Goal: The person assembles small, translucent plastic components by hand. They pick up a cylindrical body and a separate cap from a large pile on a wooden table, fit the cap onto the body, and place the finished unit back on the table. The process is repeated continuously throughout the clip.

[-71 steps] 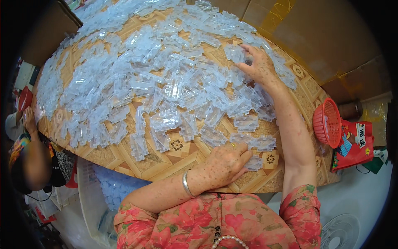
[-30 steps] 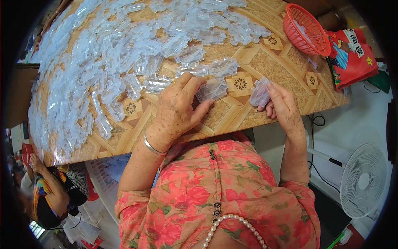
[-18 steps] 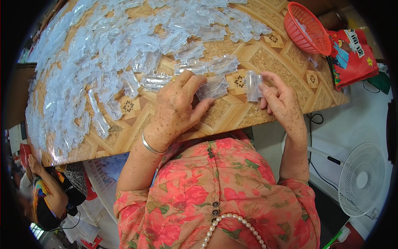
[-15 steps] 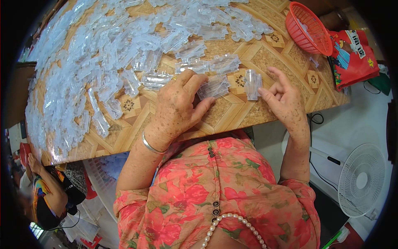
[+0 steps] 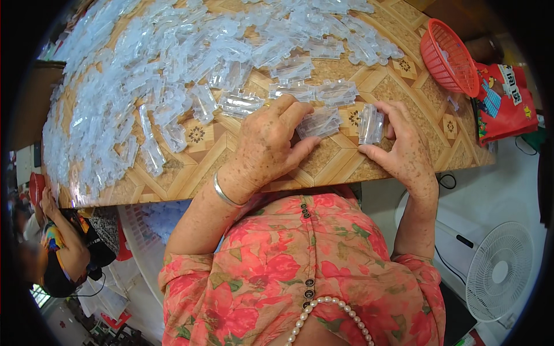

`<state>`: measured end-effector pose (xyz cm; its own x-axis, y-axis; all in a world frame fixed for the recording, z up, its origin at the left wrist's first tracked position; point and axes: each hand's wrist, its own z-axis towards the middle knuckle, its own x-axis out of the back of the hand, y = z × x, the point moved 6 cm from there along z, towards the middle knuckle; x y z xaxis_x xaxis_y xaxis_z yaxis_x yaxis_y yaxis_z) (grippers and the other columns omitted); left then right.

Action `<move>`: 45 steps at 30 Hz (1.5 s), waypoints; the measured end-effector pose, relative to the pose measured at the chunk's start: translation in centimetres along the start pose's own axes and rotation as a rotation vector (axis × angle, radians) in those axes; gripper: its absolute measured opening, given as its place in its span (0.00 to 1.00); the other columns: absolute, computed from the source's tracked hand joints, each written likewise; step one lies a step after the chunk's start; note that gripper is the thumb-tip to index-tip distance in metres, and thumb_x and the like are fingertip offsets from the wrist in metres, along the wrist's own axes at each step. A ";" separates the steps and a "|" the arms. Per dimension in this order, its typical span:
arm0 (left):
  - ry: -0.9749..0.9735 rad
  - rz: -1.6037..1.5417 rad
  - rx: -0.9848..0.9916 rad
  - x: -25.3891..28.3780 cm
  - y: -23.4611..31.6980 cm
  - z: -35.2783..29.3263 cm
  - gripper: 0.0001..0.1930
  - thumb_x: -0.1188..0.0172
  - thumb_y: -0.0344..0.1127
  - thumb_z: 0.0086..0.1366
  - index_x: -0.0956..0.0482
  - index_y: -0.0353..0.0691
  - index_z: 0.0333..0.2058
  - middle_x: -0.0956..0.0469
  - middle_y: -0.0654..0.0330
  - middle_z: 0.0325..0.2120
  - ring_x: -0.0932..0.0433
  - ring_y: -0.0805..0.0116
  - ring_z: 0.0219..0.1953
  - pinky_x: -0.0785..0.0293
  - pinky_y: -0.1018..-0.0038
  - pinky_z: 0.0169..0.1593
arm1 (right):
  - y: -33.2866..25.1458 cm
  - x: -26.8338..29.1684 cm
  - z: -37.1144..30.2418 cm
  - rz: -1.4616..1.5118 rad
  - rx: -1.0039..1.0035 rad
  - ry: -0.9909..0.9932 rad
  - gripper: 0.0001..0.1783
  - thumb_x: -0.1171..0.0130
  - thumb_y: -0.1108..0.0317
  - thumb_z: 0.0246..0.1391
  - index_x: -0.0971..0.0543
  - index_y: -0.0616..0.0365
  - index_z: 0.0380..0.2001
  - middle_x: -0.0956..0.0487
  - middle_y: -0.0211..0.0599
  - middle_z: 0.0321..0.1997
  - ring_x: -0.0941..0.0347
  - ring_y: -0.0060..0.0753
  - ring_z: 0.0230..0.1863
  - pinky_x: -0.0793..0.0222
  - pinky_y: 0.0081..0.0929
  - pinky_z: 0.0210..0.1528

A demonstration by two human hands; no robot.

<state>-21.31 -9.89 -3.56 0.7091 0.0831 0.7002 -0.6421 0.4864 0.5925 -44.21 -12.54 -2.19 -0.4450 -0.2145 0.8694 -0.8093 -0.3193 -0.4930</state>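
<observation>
1. Two clear plastic parts are seen on the table [image 5: 340,167]: a right part [image 5: 370,125] and a left part [image 5: 323,123], slightly apart.
2. The right part is bracketed end to end by the parted fingers of the right hand [image 5: 408,147]; whether it is pinched cannot be told from above.
3. The left part is lightly flanked by the left hand [image 5: 267,136], its thumb and forefinger spread.
4. Light, stiff, slippery handling is judged likely (thin tabs may crack); the long sides are best gripped.
5. Room is offered rightward, toward the basket [image 5: 437,66]; leftward it is limited by the heap [image 5: 173,63], nearward by the table's edge.
</observation>
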 end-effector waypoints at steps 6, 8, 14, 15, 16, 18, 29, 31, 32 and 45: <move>-0.001 0.001 -0.011 0.0 -0.1 0.0 0.22 0.25 0.35 0.52 0.20 0.37 0.45 0.23 0.54 0.32 0.21 0.56 0.30 0.23 0.66 0.33 | 0.4 -0.8 0.0 0.307 -0.043 0.017 0.38 0.25 0.62 0.45 0.25 0.62 0.60 0.24 0.35 0.44 0.28 0.23 0.31 0.28 0.25 0.36; 0.000 0.003 -0.008 -0.1 0.0 0.0 0.22 0.25 0.35 0.52 0.20 0.37 0.45 0.23 0.54 0.32 0.21 0.55 0.30 0.23 0.66 0.33 | 1.1 -1.3 0.0 0.513 -0.094 0.015 0.34 0.28 0.60 0.53 0.25 0.61 0.61 0.24 0.33 0.40 0.30 0.18 0.28 0.29 0.21 0.32; -0.005 0.008 -0.012 -0.1 0.1 0.0 0.21 0.25 0.35 0.52 0.20 0.38 0.44 0.24 0.54 0.31 0.21 0.56 0.29 0.24 0.65 0.32 | 3.0 -1.2 0.7 0.982 -0.364 -0.089 0.24 0.52 0.60 0.73 0.28 0.61 0.65 0.19 0.36 0.36 0.22 0.17 0.31 0.23 0.15 0.34; 0.004 0.007 -0.020 0.0 0.0 0.0 0.21 0.25 0.35 0.52 0.20 0.38 0.44 0.25 0.54 0.31 0.22 0.56 0.29 0.24 0.65 0.32 | 3.1 -1.2 0.9 0.996 -0.374 -0.048 0.24 0.52 0.62 0.73 0.29 0.61 0.66 0.19 0.36 0.37 0.21 0.17 0.33 0.23 0.15 0.35; 0.004 0.003 -0.018 -0.1 0.0 0.1 0.21 0.25 0.35 0.52 0.20 0.38 0.44 0.25 0.54 0.31 0.22 0.56 0.29 0.24 0.65 0.32 | 3.0 -1.3 1.0 1.010 -0.385 -0.007 0.23 0.51 0.63 0.73 0.29 0.62 0.66 0.19 0.37 0.37 0.20 0.17 0.35 0.22 0.15 0.36; 0.000 -0.001 -0.013 -0.1 0.0 0.1 0.21 0.25 0.35 0.52 0.20 0.39 0.44 0.25 0.55 0.31 0.22 0.56 0.28 0.25 0.65 0.31 | 3.1 -1.5 1.2 1.008 -0.377 0.052 0.23 0.51 0.66 0.72 0.30 0.62 0.66 0.19 0.37 0.38 0.20 0.17 0.36 0.21 0.15 0.38; 0.020 -0.030 0.007 -0.1 -0.1 0.0 0.24 0.25 0.34 0.52 0.21 0.39 0.48 0.25 0.55 0.31 0.22 0.56 0.30 0.25 0.65 0.33 | 2.5 -1.7 1.7 0.709 -0.299 -0.059 0.20 0.44 0.72 0.67 0.24 0.58 0.61 0.23 0.24 0.29 0.29 0.12 0.29 0.29 0.16 0.33; 0.025 -0.037 0.015 -0.2 -0.2 -0.1 0.25 0.26 0.34 0.52 0.22 0.39 0.49 0.25 0.55 0.32 0.22 0.56 0.30 0.25 0.64 0.34 | 2.1 -1.8 1.9 0.703 -0.291 -0.046 0.20 0.43 0.72 0.66 0.23 0.59 0.60 0.24 0.24 0.28 0.29 0.12 0.28 0.30 0.16 0.33; 0.014 -0.032 0.019 -0.2 -0.2 -0.2 0.25 0.26 0.34 0.52 0.22 0.40 0.50 0.25 0.55 0.32 0.22 0.56 0.30 0.25 0.64 0.34 | 1.9 -1.9 2.0 0.700 -0.287 -0.040 0.20 0.43 0.73 0.65 0.23 0.59 0.60 0.24 0.24 0.27 0.30 0.12 0.28 0.30 0.16 0.32; -0.042 -0.055 -0.041 -0.3 0.1 -0.3 0.21 0.28 0.38 0.54 0.21 0.41 0.46 0.23 0.54 0.36 0.19 0.53 0.35 0.22 0.61 0.37 | -0.1 -3.4 4.8 0.710 -0.085 0.003 0.19 0.41 0.77 0.61 0.22 0.64 0.56 0.24 0.31 0.42 0.29 0.14 0.30 0.31 0.16 0.33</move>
<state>-21.46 -9.57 -3.83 0.7294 0.0194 0.6838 -0.5896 0.5249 0.6140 -40.82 -16.18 -5.25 -0.8764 -0.3414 0.3396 -0.3507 -0.0306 -0.9360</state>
